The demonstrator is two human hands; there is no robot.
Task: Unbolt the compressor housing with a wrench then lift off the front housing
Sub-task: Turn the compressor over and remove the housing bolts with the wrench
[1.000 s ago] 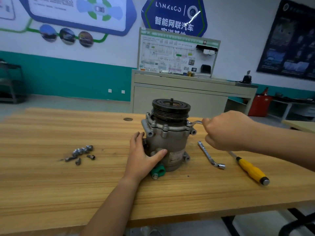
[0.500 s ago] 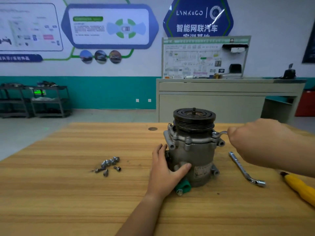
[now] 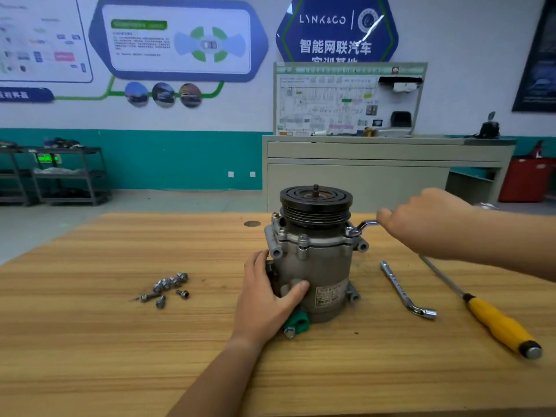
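Upright on wooden bench (image 3: 90,341): grey cast-metal compressor (image 3: 316,266), black pulley on top. Left hand (image 3: 264,299) wraps its lower body, thumb in front. Right hand (image 3: 421,221) fisted round bent steel wrench (image 3: 365,225) at its right flange bolt. Probably heavy, rigid, smooth-sided; lift by the flange ears.

a white wall (image 3: 469,40) with a teal lower band carries blue-framed info panels (image 3: 177,40) and a blue hexagonal sign (image 3: 337,28). against it stands a grey cabinet (image 3: 361,179) topped by a wiring-diagram board (image 3: 331,100) (print too small to read). dark metal racks (image 3: 66,176) stand at left, a red bin (image 3: 526,179) at right, on a grey floor (image 3: 150,203).
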